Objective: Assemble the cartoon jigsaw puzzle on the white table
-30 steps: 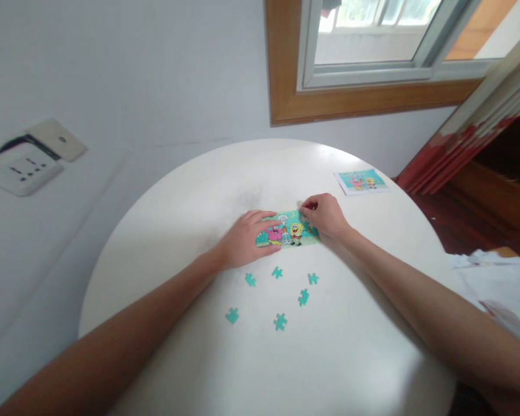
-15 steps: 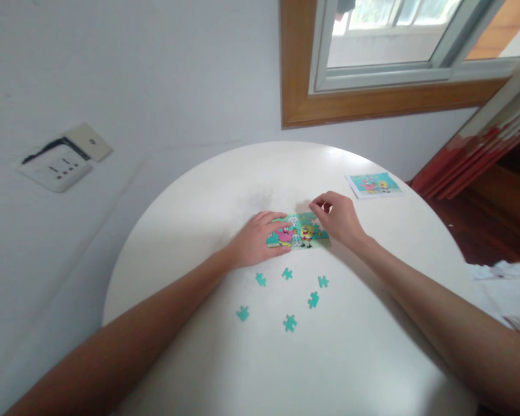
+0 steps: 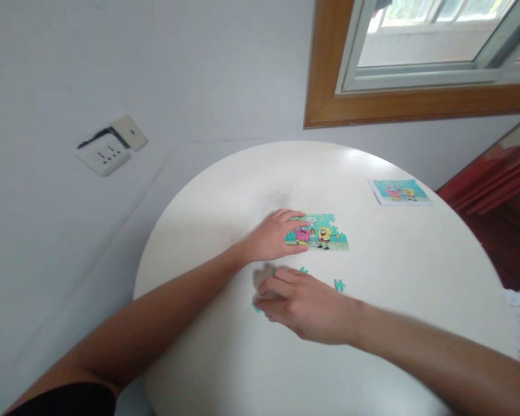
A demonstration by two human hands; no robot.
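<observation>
A partly assembled jigsaw puzzle (image 3: pixel 325 234) with cartoon figures on a teal ground lies on the white round table (image 3: pixel 190 219); its upper right corner has a gap. My left hand (image 3: pixel 273 236) rests over its left end, fingers spread on top and thumb along the lower edge. Nearer to me, my right hand (image 3: pixel 294 300) reaches low over the table, thumb and fingers curved and apart. Its fingertips are at a loose teal puzzle piece (image 3: pixel 256 305), partly covered. Another puzzle piece (image 3: pixel 339 285) lies beyond the right wrist. The hand hides other loose pieces.
A picture card (image 3: pixel 401 192) with the same cartoon scene lies at the table's far right. Behind the table stand a white wall with a socket (image 3: pixel 104 155) and a wood-framed window (image 3: pixel 329 110). A red curtain (image 3: pixel 494 170) hangs at the right.
My right hand has moved from the puzzle's upper right down and left to the loose pieces. The left hand stays on the puzzle. The view has turned slightly left.
</observation>
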